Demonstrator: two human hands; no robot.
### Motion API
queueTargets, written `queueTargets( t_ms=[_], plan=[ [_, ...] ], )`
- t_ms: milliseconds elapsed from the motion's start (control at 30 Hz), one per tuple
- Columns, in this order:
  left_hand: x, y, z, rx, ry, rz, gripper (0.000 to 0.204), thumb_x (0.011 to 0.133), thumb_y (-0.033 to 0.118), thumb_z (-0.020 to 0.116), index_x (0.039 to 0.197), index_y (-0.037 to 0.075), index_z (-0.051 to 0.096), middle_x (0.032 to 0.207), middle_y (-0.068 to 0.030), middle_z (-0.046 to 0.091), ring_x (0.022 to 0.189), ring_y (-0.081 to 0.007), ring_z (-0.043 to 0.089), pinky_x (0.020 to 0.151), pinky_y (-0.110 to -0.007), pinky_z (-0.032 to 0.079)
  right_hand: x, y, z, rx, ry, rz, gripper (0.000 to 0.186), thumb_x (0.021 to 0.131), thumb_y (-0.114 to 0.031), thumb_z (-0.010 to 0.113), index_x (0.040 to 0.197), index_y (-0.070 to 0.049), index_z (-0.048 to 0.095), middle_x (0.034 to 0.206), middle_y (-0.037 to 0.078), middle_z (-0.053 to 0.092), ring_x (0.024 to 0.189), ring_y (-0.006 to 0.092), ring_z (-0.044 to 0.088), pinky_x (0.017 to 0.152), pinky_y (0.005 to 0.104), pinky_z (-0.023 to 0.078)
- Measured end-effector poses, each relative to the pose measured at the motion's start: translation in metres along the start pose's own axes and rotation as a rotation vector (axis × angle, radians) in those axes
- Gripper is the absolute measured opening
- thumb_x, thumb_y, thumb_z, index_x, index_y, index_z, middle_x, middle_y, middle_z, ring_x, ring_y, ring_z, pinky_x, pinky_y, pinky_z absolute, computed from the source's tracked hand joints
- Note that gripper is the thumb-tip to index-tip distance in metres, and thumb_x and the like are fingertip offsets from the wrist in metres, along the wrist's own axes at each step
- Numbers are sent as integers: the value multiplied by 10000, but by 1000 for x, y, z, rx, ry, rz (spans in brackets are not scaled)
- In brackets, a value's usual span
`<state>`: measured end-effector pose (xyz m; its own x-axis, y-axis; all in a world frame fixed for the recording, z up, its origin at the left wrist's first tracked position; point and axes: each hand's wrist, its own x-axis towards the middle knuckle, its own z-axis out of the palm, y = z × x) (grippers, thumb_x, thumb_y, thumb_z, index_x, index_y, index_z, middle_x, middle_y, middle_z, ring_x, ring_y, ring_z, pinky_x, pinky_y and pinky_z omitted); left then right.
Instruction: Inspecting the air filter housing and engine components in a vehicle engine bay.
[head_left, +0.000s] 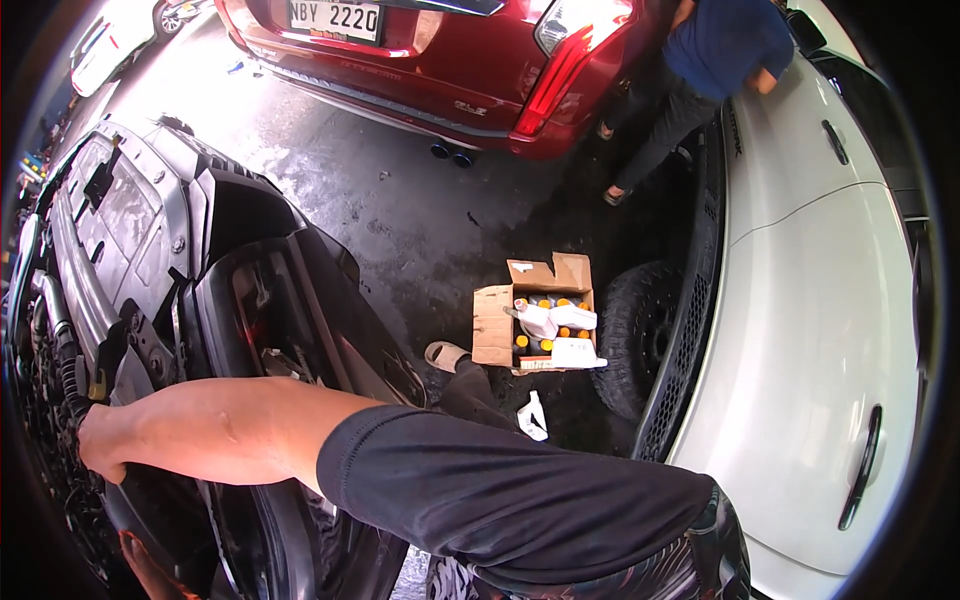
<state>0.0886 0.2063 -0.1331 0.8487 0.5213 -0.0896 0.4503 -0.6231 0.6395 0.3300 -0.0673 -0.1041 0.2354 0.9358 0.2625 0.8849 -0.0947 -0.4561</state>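
Observation:
My right arm, in a black sleeve, stretches across to the left, into the engine bay (75,500) of a dark car. My right hand (100,445) is down among the engine parts, next to a ribbed black hose (68,365). Its fingers are mostly hidden, so I cannot see whether it holds anything. At the lower left edge, only a shadowed strip of my left hand (150,570) shows, low in the bay and below the right hand; its grip is out of sight. The car's black front bumper and headlight area (285,310) lie beside my forearm.
An open cardboard box (493,328) holds several capped bottles; a white bottle (533,416) lies on the wet floor nearby. A white vehicle (800,330) with a large tyre (637,335) stands right, a red car (420,75) ahead. Another person (725,50) is at the upper right.

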Motion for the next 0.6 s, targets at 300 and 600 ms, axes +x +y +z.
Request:
queueTargets(
  t_ms=[300,600],
  plan=[
    [-14,-8,-8,13,3,8,686,1026,468,480,1514,-1,367,1536,-180,394,1430,-266,354,1184,-371,233,0,1,1,-3,-44,1,366,710,-309,716,1051,-191,779,1054,30,741,1027,247,681,776,437,517],
    [-29,-15,-11,30,2,16,682,1027,466,478,1511,-3,370,1531,-181,399,1425,-269,360,1182,-372,238,6,2,1,-25,-146,25,375,723,-320,716,1069,-187,771,1060,27,738,1001,261,690,754,442,523]
  ],
)
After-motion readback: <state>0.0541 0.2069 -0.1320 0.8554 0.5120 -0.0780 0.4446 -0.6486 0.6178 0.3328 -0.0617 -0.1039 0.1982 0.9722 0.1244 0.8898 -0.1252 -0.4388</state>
